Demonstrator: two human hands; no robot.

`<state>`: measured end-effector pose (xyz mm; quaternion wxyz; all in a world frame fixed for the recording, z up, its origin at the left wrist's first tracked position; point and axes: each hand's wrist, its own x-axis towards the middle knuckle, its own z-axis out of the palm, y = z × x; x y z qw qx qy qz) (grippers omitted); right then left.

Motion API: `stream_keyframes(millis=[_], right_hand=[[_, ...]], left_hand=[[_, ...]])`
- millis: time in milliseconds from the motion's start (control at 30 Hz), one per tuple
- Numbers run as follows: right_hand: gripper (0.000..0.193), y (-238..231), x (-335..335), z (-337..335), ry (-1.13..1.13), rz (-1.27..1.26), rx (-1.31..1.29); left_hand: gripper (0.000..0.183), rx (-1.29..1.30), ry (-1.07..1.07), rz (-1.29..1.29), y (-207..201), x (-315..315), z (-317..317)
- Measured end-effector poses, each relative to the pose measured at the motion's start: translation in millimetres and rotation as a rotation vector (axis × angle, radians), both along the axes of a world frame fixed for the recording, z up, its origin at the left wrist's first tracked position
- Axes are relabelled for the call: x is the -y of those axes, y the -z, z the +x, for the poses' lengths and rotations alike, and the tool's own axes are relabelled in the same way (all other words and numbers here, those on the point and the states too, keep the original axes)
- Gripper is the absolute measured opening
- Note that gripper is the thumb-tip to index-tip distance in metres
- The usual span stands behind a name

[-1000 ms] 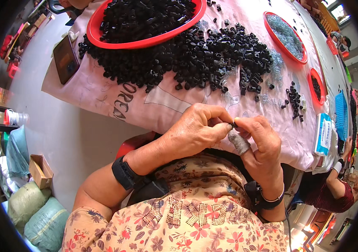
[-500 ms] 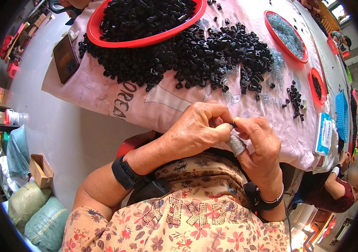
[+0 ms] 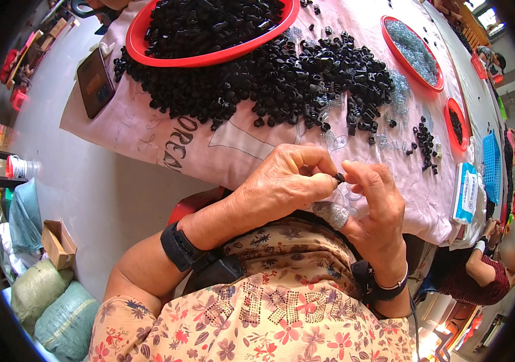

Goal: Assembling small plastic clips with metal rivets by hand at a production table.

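Head view, left hand pinching black piece

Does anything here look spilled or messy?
Yes. A big heap of small black parts lies loose on the pink cloth outside the full red tray, with strays scattered toward the small red dish.

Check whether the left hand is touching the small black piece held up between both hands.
Touching. The head view shows the left hand pinching the small black piece at its fingertips, no gap visible.
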<state>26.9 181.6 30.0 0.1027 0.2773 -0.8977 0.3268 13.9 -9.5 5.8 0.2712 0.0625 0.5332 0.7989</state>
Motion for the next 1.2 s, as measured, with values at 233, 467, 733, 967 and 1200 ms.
stream_keyframes(millis=[233, 467, 733, 967, 1200], right_hand=[[0.046, 5, -1, -2, 0.002, 0.261, -0.153], [0.034, 7, 2, -4, -0.017, 0.273, -0.200], [0.031, 11, -2, -5, 0.021, 0.227, -0.165], [0.037, 16, -7, -6, 0.021, 0.225, -0.158], [0.033, 16, -5, -6, -0.006, 0.215, -0.158]], left_hand=[[0.012, -0.058, -0.010, 0.004, 9, -3, 1], [0.011, -0.043, 0.024, -0.074, 9, -2, 1], [0.018, -0.022, 0.090, -0.095, 4, -3, 0], [0.027, -0.170, 0.183, -0.214, 7, 2, -4], [0.025, -0.037, 0.144, -0.092, 2, 1, -1]])
